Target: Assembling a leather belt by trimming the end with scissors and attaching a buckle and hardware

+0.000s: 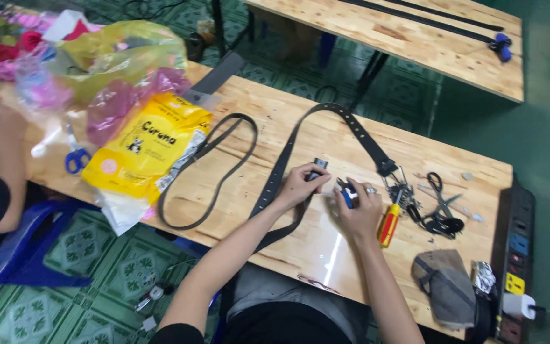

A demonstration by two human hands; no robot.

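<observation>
Pinching the black belt (281, 169) near a small metal buckle piece (318, 167), our left hand (299, 185) pressed it onto the wooden table (249, 102). Our right hand (359, 207) closed around blue-handled pliers (346, 191) just beside it. Near that hand lay a red-and-yellow screwdriver (387, 226) and black scissors (440, 200).

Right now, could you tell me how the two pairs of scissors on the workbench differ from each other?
The blue-handled scissors lie at the left end of the bench, beside the yellow bag, near another person's arm. The black-handled scissors lie at the right end, among small metal parts next to the red-and-yellow screwdriver, closer to the right hand. Handle colour differs: blue against black. Both lie flat on the wooden bench, untouched.
</observation>
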